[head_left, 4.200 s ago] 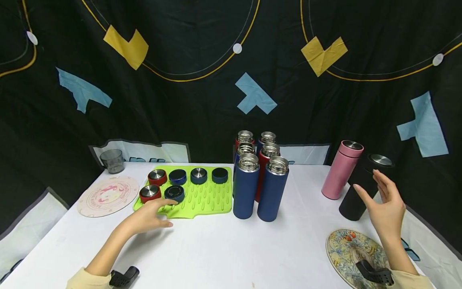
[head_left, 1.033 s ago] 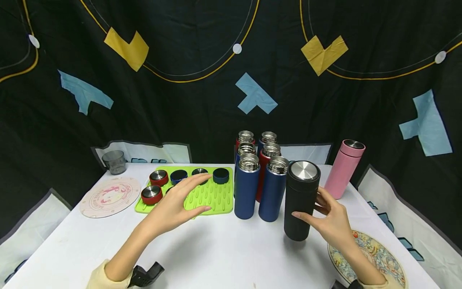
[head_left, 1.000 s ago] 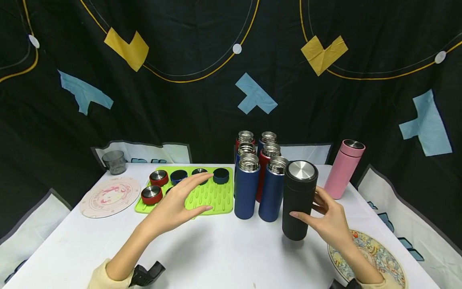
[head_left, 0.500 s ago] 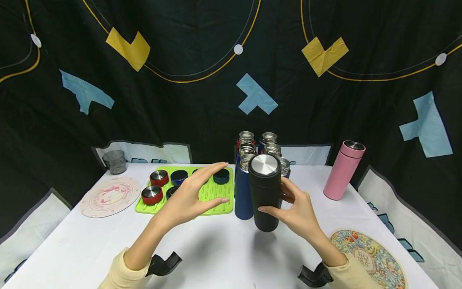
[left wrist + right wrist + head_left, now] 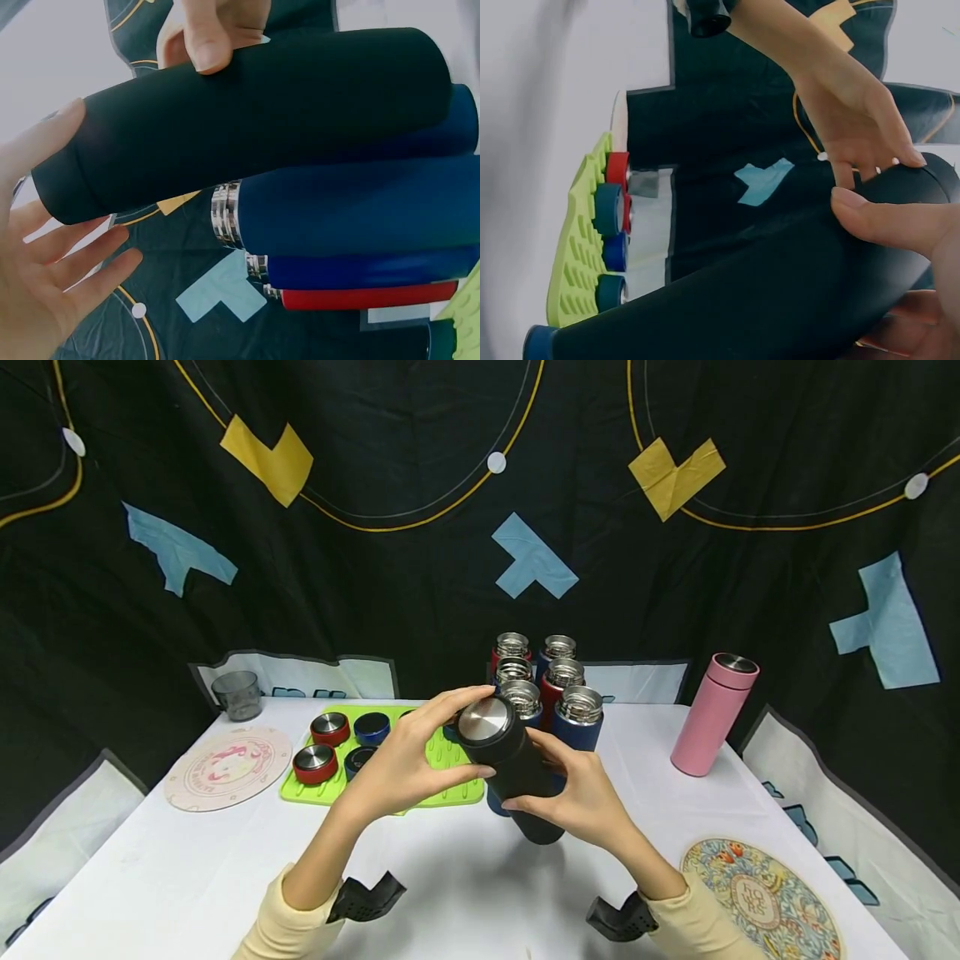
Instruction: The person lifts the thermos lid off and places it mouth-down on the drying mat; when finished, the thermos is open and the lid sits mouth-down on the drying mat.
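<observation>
A black thermos [image 5: 521, 777] with a steel-topped lid [image 5: 483, 720] is tilted above the white table, its lid leaning left. The right hand [image 5: 577, 793] grips its body, thumb in front and fingers behind. At the lid end, the left hand [image 5: 408, 756] pinches it between thumb and fingers. In the left wrist view the left thumb lies on the thermos [image 5: 247, 120] near the lid seam, while several fingers of that hand [image 5: 45, 285] are spread below it. The right wrist view shows the right thumb [image 5: 885, 221] across the body.
Behind the thermos stand several lidless blue and red bottles [image 5: 579, 714]. A green mat [image 5: 457, 789] bears several lids. A pink thermos [image 5: 712, 718] and a floral round mat [image 5: 757, 893] are at right; a pink-printed disc [image 5: 228, 768] and grey cup [image 5: 237, 695] at left.
The right hand took the black thermos from the right side and carried it left to the middle. It tilted leftward as the left hand came from the green mat to its lid.
</observation>
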The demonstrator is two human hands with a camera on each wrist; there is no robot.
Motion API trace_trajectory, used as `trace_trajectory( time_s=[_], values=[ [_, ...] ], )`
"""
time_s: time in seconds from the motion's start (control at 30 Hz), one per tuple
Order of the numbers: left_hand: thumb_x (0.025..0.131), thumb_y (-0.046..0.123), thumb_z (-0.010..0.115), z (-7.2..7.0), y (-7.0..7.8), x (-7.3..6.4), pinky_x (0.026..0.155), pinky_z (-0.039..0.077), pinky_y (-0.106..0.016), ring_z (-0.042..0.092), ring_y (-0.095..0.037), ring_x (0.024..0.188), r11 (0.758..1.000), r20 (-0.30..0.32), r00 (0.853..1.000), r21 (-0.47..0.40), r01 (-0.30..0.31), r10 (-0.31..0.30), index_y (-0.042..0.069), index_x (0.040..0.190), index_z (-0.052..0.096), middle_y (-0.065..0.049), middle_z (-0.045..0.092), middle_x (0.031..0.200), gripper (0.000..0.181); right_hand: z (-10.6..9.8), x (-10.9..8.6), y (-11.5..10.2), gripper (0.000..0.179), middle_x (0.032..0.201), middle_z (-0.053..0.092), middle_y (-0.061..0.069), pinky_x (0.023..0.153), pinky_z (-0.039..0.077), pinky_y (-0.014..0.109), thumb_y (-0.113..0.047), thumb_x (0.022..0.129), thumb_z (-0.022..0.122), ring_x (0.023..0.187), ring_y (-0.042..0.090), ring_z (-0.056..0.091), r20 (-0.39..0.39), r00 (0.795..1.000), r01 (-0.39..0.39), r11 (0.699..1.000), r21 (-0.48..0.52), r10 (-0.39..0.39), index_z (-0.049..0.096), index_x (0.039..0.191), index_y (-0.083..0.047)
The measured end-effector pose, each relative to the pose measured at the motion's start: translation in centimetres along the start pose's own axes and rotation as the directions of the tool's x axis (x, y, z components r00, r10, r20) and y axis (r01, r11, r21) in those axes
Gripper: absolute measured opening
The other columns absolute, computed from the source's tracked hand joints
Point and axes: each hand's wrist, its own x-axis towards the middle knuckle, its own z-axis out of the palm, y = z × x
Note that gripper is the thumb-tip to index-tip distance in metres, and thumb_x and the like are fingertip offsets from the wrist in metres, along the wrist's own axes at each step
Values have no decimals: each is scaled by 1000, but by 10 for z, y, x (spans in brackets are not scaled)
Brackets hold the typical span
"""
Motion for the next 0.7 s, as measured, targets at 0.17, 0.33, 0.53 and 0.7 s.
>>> trace_trajectory(
  time_s=[0.17,0.33,0.53,0.7],
  values=[
    [74,22,85,-2,-2,-3,99,46,-38,52,-13,121,998,45,999,-63,-5,8,20,141,48,5,52,138,77,-2,-2,5,76,118,66,2,83,55,29,-23,64,92,95,14,66,57,998,14,1000,-23,-13,57,131,-10],
    [72,20,87,-6,-1,-6,100,45,-41,48,-13,125,997,124,992,-77,-14,24,19,140,51,6,52,138,76,-7,-6,4,77,108,69,0,78,56,29,-32,62,92,88,10,66,100,995,43,991,-127,-31,60,130,-12],
    [68,20,89,-12,4,-9,95,49,-38,52,-12,116,999,182,983,-39,-12,19,21,134,57,7,55,132,73,-12,-7,1,77,102,70,-1,69,54,27,-36,63,91,85,9,65,180,983,70,981,-178,-37,60,130,-13],
    [67,19,90,-12,5,-11,85,54,-34,55,-13,101,998,162,985,-38,-53,59,18,129,60,4,59,124,68,-15,-6,4,77,110,68,1,74,55,29,-37,68,88,91,9,65,268,962,65,995,-78,-42,56,133,-10]
  ],
)
